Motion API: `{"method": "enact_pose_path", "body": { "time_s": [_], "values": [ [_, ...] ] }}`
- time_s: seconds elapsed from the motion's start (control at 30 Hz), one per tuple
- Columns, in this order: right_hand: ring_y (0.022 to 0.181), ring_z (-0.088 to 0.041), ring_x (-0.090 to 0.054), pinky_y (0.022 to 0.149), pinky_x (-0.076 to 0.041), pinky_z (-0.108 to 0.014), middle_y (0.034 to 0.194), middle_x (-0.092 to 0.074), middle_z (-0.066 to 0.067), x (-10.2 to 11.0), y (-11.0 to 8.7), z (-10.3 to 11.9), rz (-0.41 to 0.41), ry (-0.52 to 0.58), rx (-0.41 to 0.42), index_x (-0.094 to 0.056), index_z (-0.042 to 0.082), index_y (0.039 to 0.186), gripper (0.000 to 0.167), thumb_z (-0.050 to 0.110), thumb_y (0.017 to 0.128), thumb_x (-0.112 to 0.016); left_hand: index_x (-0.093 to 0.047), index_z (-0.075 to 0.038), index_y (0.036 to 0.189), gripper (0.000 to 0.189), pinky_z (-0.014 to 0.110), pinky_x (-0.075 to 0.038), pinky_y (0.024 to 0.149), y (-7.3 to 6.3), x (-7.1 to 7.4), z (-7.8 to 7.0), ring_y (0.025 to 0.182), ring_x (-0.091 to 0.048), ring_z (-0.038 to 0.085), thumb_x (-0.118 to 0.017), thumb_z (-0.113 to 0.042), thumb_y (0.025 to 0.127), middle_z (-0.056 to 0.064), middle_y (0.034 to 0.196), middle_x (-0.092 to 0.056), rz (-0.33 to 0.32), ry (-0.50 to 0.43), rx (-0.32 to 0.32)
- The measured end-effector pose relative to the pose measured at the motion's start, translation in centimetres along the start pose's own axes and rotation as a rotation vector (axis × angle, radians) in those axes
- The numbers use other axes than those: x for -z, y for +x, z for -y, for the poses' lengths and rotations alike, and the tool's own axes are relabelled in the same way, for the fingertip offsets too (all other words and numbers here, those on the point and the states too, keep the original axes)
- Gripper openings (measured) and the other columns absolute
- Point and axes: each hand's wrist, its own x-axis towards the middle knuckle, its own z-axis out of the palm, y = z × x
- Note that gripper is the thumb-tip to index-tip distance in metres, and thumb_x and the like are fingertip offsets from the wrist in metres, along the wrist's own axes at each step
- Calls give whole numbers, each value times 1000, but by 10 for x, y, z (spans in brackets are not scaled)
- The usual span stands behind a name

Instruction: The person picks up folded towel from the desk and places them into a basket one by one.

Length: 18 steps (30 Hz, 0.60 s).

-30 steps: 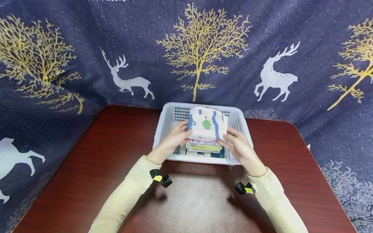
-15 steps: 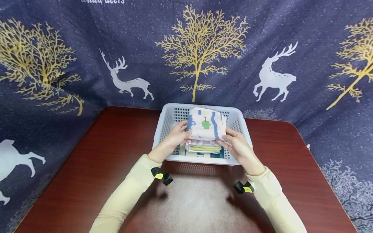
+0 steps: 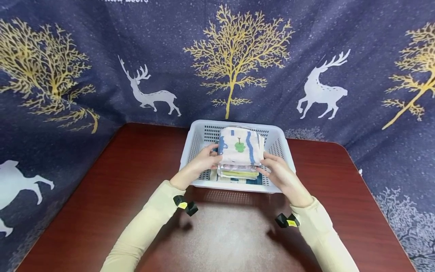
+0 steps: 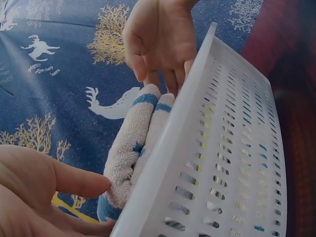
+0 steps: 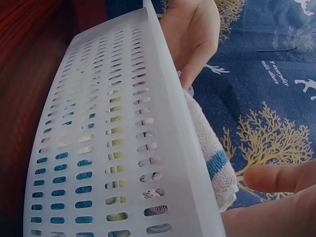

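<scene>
A folded white towel with blue stripes and a green tree print lies on top of a stack of folded towels inside a pale blue plastic basket. My left hand is at the towel's left side; in the left wrist view its straight thumb reaches the towel's folded end. At the opposite side is my right hand, fingers loosely extended. The right wrist view has its thumb just off the towel's edge. The basket wall partly hides the lower fingers in both wrist views.
The basket stands near the back edge of a dark red wooden table. Behind it hangs a blue cloth backdrop printed with deer and golden trees. Yellow and teal towels show through the basket's slots.
The top towel has settled slightly lower onto the stack. Both hands have loosened at its sides, the left moving a little outward and down.
</scene>
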Motion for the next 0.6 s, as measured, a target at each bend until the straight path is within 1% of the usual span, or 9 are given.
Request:
{"method": "enact_pose_path", "body": {
  "time_s": [0.1, 0.17, 0.23, 0.3, 0.33, 0.4, 0.5, 0.53, 0.6],
  "values": [
    [141, -17, -23, 120, -21, -43, 162, 6, -14, -1, -2, 2, -18, 1, -20, -3, -10, 150, 62, 0, 97, -34, -22, -8, 153, 60, 35, -51, 92, 1, 2, 2, 103, -59, 23, -50, -12, 99, 25, 148, -38, 8, -3, -9],
    [145, -23, -12, 120, -21, -43, 162, 9, -14, -1, -3, 3, -35, 3, -22, 0, -9, 150, 64, 0, 97, -34, -24, -7, 152, 60, 34, -52, 89, 0, 3, 2, 99, -59, 21, -50, -11, 99, 26, 147, -40, 10, -9, -21],
    [147, -25, -7, 121, -20, -42, 161, 12, -14, -2, -5, 4, -58, 4, -22, 3, -6, 151, 67, 0, 96, -34, -25, -5, 151, 57, 33, -52, 89, -2, 5, 2, 100, -60, 21, -49, -12, 99, 26, 144, -43, 13, 5, -38],
    [145, -24, -12, 120, -22, -39, 161, 5, -16, -3, -7, 5, -102, 16, -16, 2, -3, 153, 66, 0, 96, -34, -28, -2, 150, 54, 35, -51, 92, -5, 8, 1, 104, -59, 26, -47, -11, 100, 26, 139, -48, 13, 29, -67],
    [143, -23, -18, 119, -25, -37, 160, -1, -17, -3, -9, 6, -128, 23, -9, -1, -1, 153, 66, 0, 96, -34, -29, -1, 149, 53, 37, -50, 95, -7, 9, 1, 107, -59, 28, -46, -11, 100, 26, 136, -50, 10, 44, -86],
    [134, -19, -30, 115, -30, -32, 153, -17, -15, -4, -11, 7, -178, 48, 12, -7, 2, 154, 63, 1, 97, -34, -32, 1, 146, 49, 37, -49, 95, -11, 12, 1, 107, -57, 30, -43, -10, 100, 25, 127, -55, -7, 91, -130],
    [112, -10, -44, 106, -39, -25, 130, -38, -5, -5, -14, 7, -248, 103, 63, -24, 6, 148, 51, 4, 99, -35, -43, 3, 138, 41, 35, -49, 89, -15, 15, 1, 101, -58, 28, -43, -10, 99, 22, 114, -60, -55, 182, -213],
    [105, -8, -46, 102, -41, -23, 122, -42, -1, -5, -15, 6, -260, 126, 81, -31, 7, 143, 44, 5, 99, -35, -48, 4, 132, 37, 34, -49, 85, -16, 15, 1, 97, -58, 27, -43, -9, 98, 21, 108, -60, -67, 212, -251],
    [95, -7, -51, 96, -44, -21, 107, -49, 3, -4, -16, 4, -269, 162, 113, -43, 9, 128, 29, 7, 101, -35, -57, 5, 118, 27, 29, -48, 79, -18, 15, 3, 91, -59, 25, -44, -8, 99, 19, 100, -63, -88, 276, -313]
  ]
}}
